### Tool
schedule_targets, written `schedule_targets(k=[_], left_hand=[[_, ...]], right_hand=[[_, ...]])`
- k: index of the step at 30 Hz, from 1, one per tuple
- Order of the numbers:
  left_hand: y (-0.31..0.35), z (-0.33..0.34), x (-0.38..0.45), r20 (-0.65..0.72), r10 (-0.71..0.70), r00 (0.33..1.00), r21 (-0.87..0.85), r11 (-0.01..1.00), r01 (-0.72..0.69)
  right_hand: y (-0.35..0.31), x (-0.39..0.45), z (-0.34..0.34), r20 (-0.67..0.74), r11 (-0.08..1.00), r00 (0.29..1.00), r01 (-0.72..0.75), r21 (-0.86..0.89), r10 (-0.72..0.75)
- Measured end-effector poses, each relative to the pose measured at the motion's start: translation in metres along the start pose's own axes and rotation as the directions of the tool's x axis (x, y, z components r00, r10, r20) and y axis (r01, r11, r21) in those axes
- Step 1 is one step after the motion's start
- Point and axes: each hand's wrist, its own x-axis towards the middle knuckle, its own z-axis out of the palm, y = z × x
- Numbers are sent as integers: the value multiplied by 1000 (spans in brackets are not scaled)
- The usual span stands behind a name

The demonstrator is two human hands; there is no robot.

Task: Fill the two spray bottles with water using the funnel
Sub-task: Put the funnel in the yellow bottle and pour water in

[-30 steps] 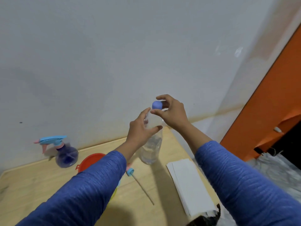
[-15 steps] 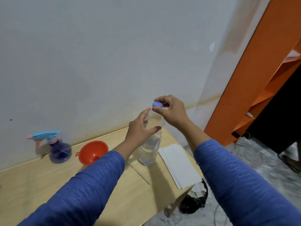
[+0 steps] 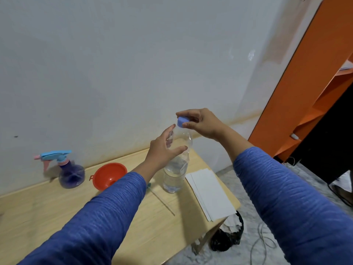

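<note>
A clear plastic water bottle, partly filled, stands upright on the wooden table. My left hand wraps around its upper part. My right hand pinches the blue cap at the bottle's top. A red funnel sits on the table to the left, partly behind my left sleeve. Further left, by the wall, stands a purple spray bottle with a blue and pink trigger head. A thin dip tube with a blue collar lies in front of the water bottle. No second spray bottle shows.
Folded white paper lies at the table's right edge. Below that edge, a black bag and loose cables rest on the floor. An orange shelf unit stands at the right, and a grey wall runs behind the table.
The view has swung to the right, so the funnel and the floor show more fully. Both hands stay on the bottle and cap; my right fingers have shifted a little around the cap.
</note>
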Motion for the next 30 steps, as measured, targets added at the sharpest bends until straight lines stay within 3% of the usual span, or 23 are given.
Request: schedule_targets(k=[5,8,11,18,21,24,27,30], left_hand=[[-1,0,3,28,6,1000,5,1000,-6],[-2,-1,3,35,6,999,-16,1000,-5],[-3,-4,5,40,6,999,-19,1000,-5],[-4,-5,9,66,7,998,-46,999,-4],[-7,-7,9,68,14,998,-62,998,-10],[-10,-5,8,67,24,997,-83,996,-18],[-12,-2,4,37,42,998,-78,996,-39],[-14,4,-2,-17,51,999,-114,992,-53]], right_hand=[[0,2,0,-45,994,997,51,-94,-55],[-1,4,-8,92,998,994,57,-25,-54],[0,8,-13,177,993,983,64,-104,-45],[0,17,-15,128,963,979,182,-200,-159],[-2,18,-21,81,979,977,199,-43,-196],[2,14,-27,-95,949,978,205,239,-187],[26,3,-18,-234,878,970,172,447,-71],[74,-15,11,-289,811,947,57,583,141]])
